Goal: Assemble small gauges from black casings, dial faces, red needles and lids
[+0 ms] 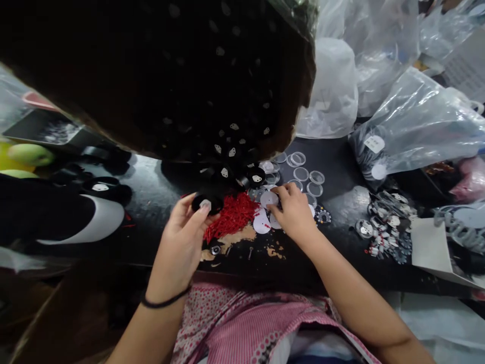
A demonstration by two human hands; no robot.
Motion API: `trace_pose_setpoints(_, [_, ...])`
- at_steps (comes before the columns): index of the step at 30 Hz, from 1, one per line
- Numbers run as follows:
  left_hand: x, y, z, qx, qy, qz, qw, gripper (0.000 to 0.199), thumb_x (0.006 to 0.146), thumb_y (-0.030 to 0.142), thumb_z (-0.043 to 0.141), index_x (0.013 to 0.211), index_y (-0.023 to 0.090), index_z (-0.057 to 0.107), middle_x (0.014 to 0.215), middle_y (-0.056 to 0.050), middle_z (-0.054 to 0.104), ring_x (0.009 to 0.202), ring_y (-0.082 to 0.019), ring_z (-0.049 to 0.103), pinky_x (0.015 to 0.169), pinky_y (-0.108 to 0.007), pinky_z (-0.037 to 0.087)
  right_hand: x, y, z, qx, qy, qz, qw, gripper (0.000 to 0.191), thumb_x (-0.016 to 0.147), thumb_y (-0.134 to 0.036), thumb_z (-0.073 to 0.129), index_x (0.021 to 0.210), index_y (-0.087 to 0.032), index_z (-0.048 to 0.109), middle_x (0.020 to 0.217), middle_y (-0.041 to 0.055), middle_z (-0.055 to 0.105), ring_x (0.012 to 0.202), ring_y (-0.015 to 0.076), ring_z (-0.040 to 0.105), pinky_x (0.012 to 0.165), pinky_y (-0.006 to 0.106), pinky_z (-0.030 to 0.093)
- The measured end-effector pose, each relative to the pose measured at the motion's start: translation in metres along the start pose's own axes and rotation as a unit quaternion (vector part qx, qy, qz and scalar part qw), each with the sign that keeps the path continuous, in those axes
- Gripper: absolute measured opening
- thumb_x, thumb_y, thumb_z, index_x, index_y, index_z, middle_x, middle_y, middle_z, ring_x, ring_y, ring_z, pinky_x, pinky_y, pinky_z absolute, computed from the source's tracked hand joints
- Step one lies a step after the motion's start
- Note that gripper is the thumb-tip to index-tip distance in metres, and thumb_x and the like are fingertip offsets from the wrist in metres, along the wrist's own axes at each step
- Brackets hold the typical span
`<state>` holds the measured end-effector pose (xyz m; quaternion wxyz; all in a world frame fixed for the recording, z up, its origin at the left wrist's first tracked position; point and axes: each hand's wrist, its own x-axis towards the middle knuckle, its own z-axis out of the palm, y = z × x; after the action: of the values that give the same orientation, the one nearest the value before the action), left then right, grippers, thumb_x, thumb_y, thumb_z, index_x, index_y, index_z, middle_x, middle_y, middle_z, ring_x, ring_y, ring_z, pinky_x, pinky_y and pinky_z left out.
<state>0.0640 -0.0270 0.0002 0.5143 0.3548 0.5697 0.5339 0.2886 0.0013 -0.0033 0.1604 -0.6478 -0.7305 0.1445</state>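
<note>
My left hand point(185, 222) is closed around a small black round case point(207, 202), its thumb on the rim near a pale piece inside. To the right, my right hand point(293, 210) pinches a white disc point(269, 198) between thumb and fingers, over a pile of similar discs. More white discs point(261, 222) lie just below its fingertips. Between the two hands is a heap of thin red pieces point(235, 215). Several clear rings point(301, 174) are spread beyond my right hand. A dark disc with printed markings point(323, 215) lies beside its wrist side.
A large dark bag point(170, 91) of black round cases overhangs the table from the far side. Clear plastic bags point(428, 121) stand at the right, near a pile of small mechanisms point(390, 222) and a white box point(432, 247). Black cases point(100, 187) sit at the left.
</note>
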Motion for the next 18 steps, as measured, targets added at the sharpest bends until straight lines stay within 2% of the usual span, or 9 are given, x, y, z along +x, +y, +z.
trace_pose_setpoints(2, [-0.019,0.000,0.000,-0.088,-0.029,-0.110,0.990,0.027,0.087,0.038,0.065,0.112,0.028,0.063,0.112,-0.005,0.071,0.095,-0.020,0.070,0.086,-0.035,0.057,0.000,0.004,-0.002,0.073,0.013,0.037,0.997,0.019,0.088,-0.026,0.062,0.105,-0.017,0.067,0.101,0.0093,0.065,0.090,0.0242,0.061,0.080,0.037,0.045])
trace_pose_setpoints(3, [-0.027,-0.001,0.002,-0.140,-0.040,-0.171,0.974,0.026,0.088,0.035,0.065,0.112,0.028,0.063,0.111,-0.006,0.073,0.092,-0.018,0.072,0.083,-0.032,0.058,-0.001,0.007,-0.004,0.110,0.010,0.056,0.992,0.015,0.089,-0.027,0.060,0.098,-0.017,0.068,0.091,0.0062,0.066,0.082,0.0216,0.061,0.075,0.034,0.045])
trace_pose_setpoints(4, [-0.032,-0.001,0.004,-0.187,-0.046,-0.222,0.956,0.026,0.088,0.032,0.065,0.113,0.027,0.063,0.112,-0.007,0.073,0.091,-0.017,0.072,0.081,-0.028,0.059,-0.003,0.010,-0.007,0.142,0.002,0.068,0.987,0.015,0.091,-0.029,0.058,0.093,-0.018,0.068,0.082,0.0035,0.066,0.075,0.0197,0.061,0.071,0.032,0.044])
trace_pose_setpoints(6, [-0.039,-0.003,0.012,-0.245,-0.042,-0.271,0.930,0.026,0.092,0.030,0.061,0.117,0.025,0.063,0.117,-0.010,0.073,0.095,-0.017,0.073,0.082,-0.025,0.058,-0.008,0.015,-0.015,0.174,-0.005,0.064,0.983,0.023,0.096,-0.033,0.053,0.094,-0.020,0.071,0.075,0.0014,0.067,0.071,0.0185,0.061,0.069,0.030,0.044])
trace_pose_setpoints(10, [-0.038,-0.001,0.034,-0.305,-0.046,-0.302,0.902,0.032,0.100,0.039,0.045,0.113,0.020,0.066,0.119,-0.013,0.072,0.108,-0.025,0.070,0.091,-0.038,0.058,-0.023,0.011,-0.024,0.108,0.070,-0.008,0.992,0.029,0.099,-0.033,0.050,0.113,-0.023,0.073,0.089,0.0057,0.072,0.083,0.0207,0.065,0.079,0.034,0.044])
trace_pose_setpoints(12, [-0.037,0.002,0.043,-0.333,-0.061,-0.306,0.890,0.035,0.100,0.042,0.043,0.111,0.020,0.068,0.118,-0.011,0.072,0.112,-0.028,0.068,0.094,-0.045,0.057,-0.032,0.001,-0.024,0.100,0.050,-0.073,0.991,0.029,0.100,-0.032,0.050,0.114,-0.023,0.073,0.094,0.0068,0.075,0.085,0.0206,0.066,0.081,0.035,0.044])
trace_pose_setpoints(14, [-0.037,0.003,0.048,-0.352,-0.068,-0.295,0.886,0.035,0.100,0.042,0.043,0.109,0.020,0.069,0.118,-0.010,0.072,0.112,-0.026,0.068,0.096,-0.045,0.056,-0.039,-0.008,-0.022,0.148,0.004,-0.115,0.982,0.027,0.099,-0.030,0.052,0.113,-0.021,0.073,0.098,0.0070,0.076,0.087,0.0199,0.068,0.084,0.034,0.046])
trace_pose_setpoints(16, [-0.040,0.003,0.050,-0.354,-0.065,-0.283,0.889,0.035,0.101,0.041,0.044,0.110,0.020,0.070,0.117,-0.010,0.073,0.108,-0.023,0.069,0.096,-0.042,0.056,-0.042,-0.014,-0.020,0.227,-0.017,-0.095,0.969,0.023,0.096,-0.031,0.059,0.109,-0.020,0.074,0.099,0.0068,0.076,0.089,0.0193,0.068,0.083,0.032,0.048])
trace_pose_setpoints(18, [-0.043,0.002,0.050,-0.344,-0.061,-0.281,0.894,0.034,0.101,0.039,0.044,0.113,0.020,0.070,0.115,-0.010,0.074,0.105,-0.021,0.070,0.095,-0.039,0.057,-0.043,-0.016,-0.020,0.293,-0.015,-0.038,0.955,0.018,0.092,-0.029,0.063,0.102,-0.020,0.075,0.095,0.0046,0.075,0.086,0.0175,0.067,0.078,0.030,0.050])
